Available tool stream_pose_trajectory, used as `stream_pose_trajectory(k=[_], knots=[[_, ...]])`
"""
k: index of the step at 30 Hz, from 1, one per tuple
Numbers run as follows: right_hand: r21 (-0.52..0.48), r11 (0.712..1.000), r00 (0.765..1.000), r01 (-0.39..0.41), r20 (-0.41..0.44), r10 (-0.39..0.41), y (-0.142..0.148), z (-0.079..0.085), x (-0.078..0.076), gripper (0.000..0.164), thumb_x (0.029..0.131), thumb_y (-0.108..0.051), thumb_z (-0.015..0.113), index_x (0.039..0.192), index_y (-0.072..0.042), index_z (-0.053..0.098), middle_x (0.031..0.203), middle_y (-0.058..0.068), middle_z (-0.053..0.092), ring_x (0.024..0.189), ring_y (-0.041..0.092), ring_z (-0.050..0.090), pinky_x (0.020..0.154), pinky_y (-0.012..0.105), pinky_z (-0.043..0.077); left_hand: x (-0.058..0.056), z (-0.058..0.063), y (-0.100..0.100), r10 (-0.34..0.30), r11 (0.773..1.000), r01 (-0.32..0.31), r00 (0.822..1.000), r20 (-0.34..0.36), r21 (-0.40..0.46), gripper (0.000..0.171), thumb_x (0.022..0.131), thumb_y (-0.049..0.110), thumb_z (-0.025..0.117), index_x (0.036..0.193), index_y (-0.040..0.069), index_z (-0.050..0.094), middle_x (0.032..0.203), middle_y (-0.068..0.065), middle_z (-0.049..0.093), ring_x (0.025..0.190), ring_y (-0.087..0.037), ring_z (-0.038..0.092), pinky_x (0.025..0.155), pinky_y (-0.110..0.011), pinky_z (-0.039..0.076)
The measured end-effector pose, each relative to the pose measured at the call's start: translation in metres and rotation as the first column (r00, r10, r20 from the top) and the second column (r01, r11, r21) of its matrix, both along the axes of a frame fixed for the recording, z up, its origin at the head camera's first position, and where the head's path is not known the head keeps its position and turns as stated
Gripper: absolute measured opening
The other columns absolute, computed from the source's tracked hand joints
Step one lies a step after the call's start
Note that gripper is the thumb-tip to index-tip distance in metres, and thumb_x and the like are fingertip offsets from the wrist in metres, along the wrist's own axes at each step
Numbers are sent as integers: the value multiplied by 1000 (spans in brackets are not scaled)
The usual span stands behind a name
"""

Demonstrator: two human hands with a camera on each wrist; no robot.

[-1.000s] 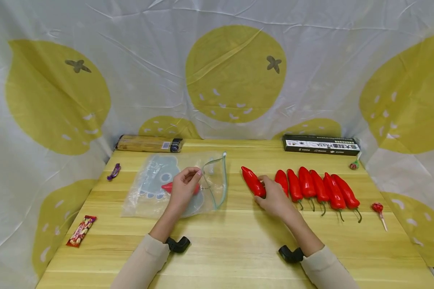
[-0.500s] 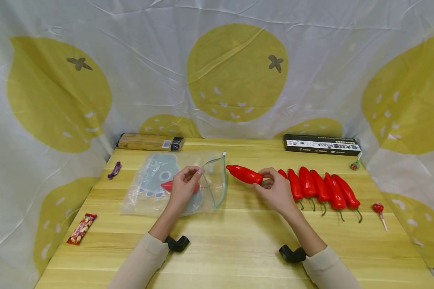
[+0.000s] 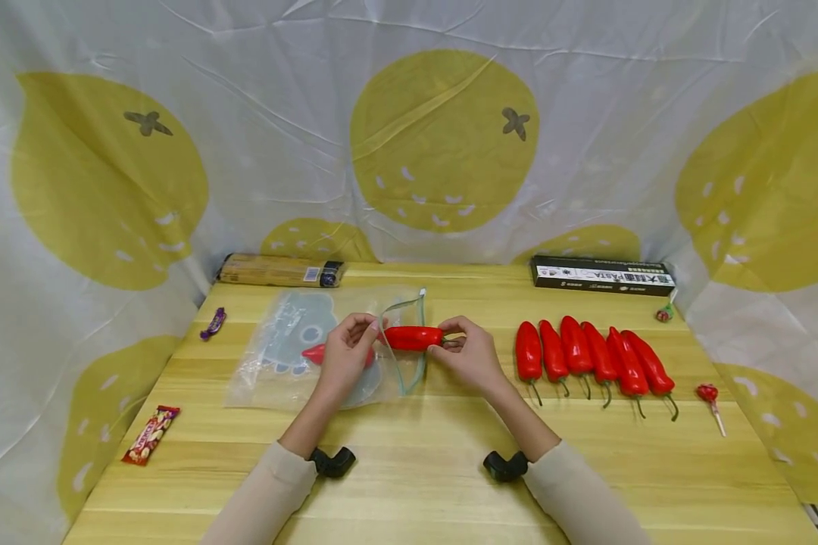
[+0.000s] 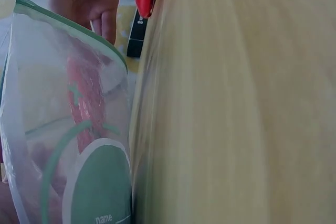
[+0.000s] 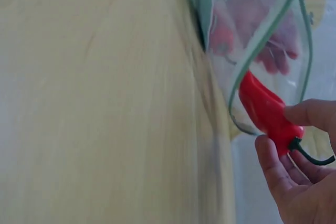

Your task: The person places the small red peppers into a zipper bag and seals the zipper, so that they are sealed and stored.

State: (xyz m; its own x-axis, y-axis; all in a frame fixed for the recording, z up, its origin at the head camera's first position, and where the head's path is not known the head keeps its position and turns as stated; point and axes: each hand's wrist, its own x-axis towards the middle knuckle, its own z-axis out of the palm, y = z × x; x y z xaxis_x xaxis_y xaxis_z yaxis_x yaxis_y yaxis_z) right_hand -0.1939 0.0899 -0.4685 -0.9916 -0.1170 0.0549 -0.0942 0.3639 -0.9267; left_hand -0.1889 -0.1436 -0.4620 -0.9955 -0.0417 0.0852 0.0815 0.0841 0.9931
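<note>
Right hand (image 3: 473,356): pinches the red pepper (image 3: 412,338) near its stem; loose fingers could drop it.
Left hand (image 3: 344,356): pinches the clear bag (image 3: 259,382) by its green rim (image 5: 268,31); slackening might close the opening.
Bagged pepper (image 3: 313,353): lies deeper in, perhaps blocking the way.
Red pepper: tip inside the rim, stem outside; a skewed push could snag.

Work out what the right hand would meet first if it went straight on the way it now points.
The clear bag, at its open mouth: the red pepper in the right hand points that way and is partly inside. The left hand looks next in line, though depth is unclear.
</note>
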Motion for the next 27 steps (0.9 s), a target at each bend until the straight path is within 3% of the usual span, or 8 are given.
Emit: stream_pose_trajectory(k=[6, 15, 21, 27], knots=[[3, 1000, 999, 2, 35, -2, -22, -7, -8, 34, 81, -19, 80, 111, -17, 65, 110, 2, 65, 88, 18, 67, 72, 30, 59, -2, -6, 3, 23, 1000, -23, 999, 33, -17, 22, 96, 27, 63, 109, 9, 62, 113, -12, 68, 103, -19, 62, 86, -17, 51], [-29, 998, 998, -58, 0, 58, -34, -13, -17, 46, 82, -14, 78, 122, -2, 58, 111, 8, 68, 88, 19, 69, 78, 31, 58, -5, -14, 5, 20, 1000, -20, 1000, 13, -22, 25, 97, 32, 61, 108, 10, 60, 114, -9, 69, 107, -19, 66, 86, -18, 52], [-45, 998, 998, -51, 30, 52, -17, -8, -8, 45, 87, -22, 74, 127, -7, 57, 118, 8, 65, 94, 23, 69, 78, 33, 58, -7, -15, 5, 12, 1000, -11, 999, 35, -19, 27, 97, 36, 60, 108, 11, 58, 115, -6, 69, 108, -17, 66, 86, -17, 52], [-175, 983, 993, -51, 92, 67, 5, -1, 10, 40, 100, -29, 54, 128, -1, 54, 117, 21, 63, 99, 33, 68, 88, 43, 56, -6, -16, 3, 4, 1000, -3, 999, 41, -15, 27, 97, 35, 59, 107, 10, 57, 117, -4, 70, 110, -16, 66, 89, -18, 51]])
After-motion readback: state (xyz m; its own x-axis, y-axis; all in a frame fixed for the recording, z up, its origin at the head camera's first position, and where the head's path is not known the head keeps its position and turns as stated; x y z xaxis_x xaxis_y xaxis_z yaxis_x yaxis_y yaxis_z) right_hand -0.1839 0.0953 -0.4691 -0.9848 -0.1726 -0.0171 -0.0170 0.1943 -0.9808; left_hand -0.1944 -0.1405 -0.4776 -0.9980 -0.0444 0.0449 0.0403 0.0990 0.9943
